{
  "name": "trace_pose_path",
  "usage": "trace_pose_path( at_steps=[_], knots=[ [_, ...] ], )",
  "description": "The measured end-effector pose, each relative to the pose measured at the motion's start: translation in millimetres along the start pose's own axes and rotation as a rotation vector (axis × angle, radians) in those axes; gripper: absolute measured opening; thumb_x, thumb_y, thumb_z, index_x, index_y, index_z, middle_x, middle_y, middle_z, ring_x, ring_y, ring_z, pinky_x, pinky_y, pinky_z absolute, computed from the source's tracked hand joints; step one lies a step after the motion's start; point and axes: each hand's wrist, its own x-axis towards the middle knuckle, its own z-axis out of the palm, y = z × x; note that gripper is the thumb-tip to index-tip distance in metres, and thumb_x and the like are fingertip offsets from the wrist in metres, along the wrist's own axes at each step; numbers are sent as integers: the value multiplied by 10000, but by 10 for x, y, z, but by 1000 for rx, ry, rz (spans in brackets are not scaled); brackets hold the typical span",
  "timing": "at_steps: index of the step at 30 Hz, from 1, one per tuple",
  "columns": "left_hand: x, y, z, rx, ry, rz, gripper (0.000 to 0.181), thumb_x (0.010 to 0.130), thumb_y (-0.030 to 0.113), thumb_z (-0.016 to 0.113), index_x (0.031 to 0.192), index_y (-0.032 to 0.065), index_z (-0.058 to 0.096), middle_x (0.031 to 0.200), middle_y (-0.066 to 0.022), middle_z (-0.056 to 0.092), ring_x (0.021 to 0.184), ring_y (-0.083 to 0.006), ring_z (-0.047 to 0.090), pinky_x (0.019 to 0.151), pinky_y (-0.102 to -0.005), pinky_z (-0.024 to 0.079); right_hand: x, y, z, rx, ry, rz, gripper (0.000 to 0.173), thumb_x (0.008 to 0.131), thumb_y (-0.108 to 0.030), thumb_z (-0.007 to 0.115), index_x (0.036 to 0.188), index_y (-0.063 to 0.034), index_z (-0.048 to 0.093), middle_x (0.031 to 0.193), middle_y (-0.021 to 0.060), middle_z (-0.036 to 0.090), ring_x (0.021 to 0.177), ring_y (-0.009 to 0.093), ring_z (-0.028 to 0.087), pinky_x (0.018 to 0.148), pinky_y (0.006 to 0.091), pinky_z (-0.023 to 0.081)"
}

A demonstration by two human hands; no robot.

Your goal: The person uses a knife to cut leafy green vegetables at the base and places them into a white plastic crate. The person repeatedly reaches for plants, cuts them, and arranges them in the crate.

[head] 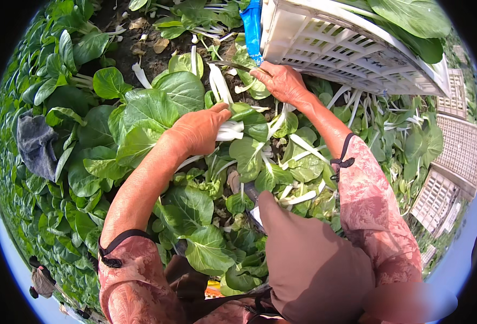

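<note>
My left hand (200, 127) is closed around a green leafy plant with thick white stalks, like bok choy (230, 130); the white base sticks out past my fingers. Its broad leaves (153, 109) spread to the left, though which of them belong to this plant is hard to tell. In my right hand (283, 81) is the handle of a thin, dark-bladed knife (228, 64), its blade pointing left. White stalks (220, 83) stand between the blade and my left hand. Cut leaves and loose stalks (303, 197) lie on the ground under my arms.
A white plastic crate (344, 48) holding large leaves is tilted at the upper right, beside a blue plastic bag (252, 28). Dense growing greens fill the left, with a dark cloth (37, 146) on them. More crates (459, 146) line the right. Another person (42, 279) is far off, lower left.
</note>
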Motion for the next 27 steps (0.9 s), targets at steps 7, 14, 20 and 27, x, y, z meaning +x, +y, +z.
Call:
trace_pose_path(
  at_steps=[7,14,20,27],
  knots=[
    [-260,-247,-145,64,1,44,544,696,-12,634,1221,26,496,1404,-108,451,1017,-345,634,833,-434,527,185,59,32,-83,-40,-84,451,946,-528,511,869,-92,597,755,153,624,731,381,606,641,457,459],
    [-345,-307,-67,164,-72,-64,573,704,-42,587,1264,42,500,1506,-90,360,1041,-344,628,842,-433,525,321,184,180,-97,31,-185,457,939,-508,541,824,-66,563,714,166,605,669,375,575,616,454,452],
    [-389,-386,-47,173,-68,-71,559,714,-36,602,1258,40,499,1514,-85,348,1055,-345,624,854,-428,527,378,223,208,-33,1,-187,462,934,-513,548,813,-67,550,692,162,591,631,353,553,601,444,443],
    [-391,-411,12,194,-67,-80,562,709,-45,593,1256,41,498,1516,-88,344,1070,-340,619,863,-424,527,432,196,288,1,-48,-160,461,944,-498,546,800,-60,529,671,156,573,621,343,544,605,438,439]
  ],
)
